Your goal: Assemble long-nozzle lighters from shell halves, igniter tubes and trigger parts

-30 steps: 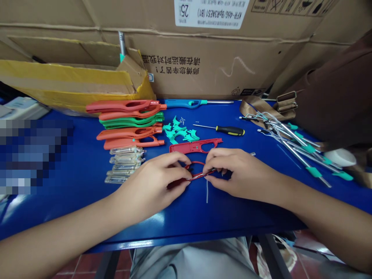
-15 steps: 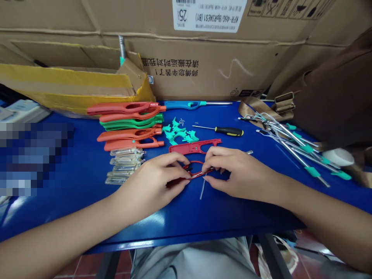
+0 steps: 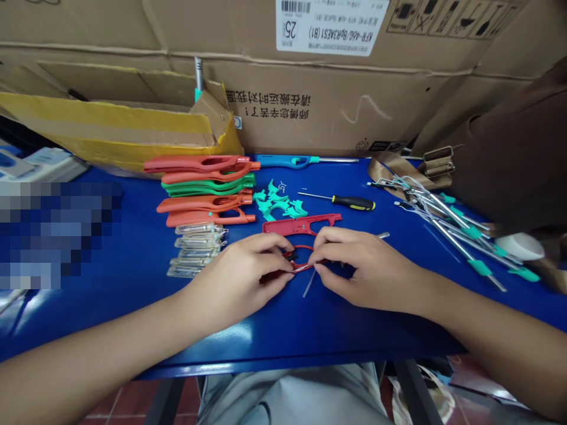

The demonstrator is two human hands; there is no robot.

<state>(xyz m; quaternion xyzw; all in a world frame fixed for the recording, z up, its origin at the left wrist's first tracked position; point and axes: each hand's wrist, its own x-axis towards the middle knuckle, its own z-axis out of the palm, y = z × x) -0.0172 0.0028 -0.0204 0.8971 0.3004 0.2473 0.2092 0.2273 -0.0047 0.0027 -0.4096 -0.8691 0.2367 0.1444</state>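
Note:
My left hand and my right hand meet at the middle of the blue table, both closed on a red lighter shell half that lies between their fingertips. A thin white tube sticks out from under my right fingers toward me. A metal nozzle tip shows just beyond my right hand. Another red shell half lies flat right behind the hands.
A stack of orange and green shells and clear fuel tanks sit at left. Teal triggers, a screwdriver and a blue lighter lie behind. Metal tubes with teal collars spread at right. Cardboard boxes wall the back.
The white tube has swung from pointing straight down to slanting left. Both hands stay on the red shell and the view has shifted slightly.

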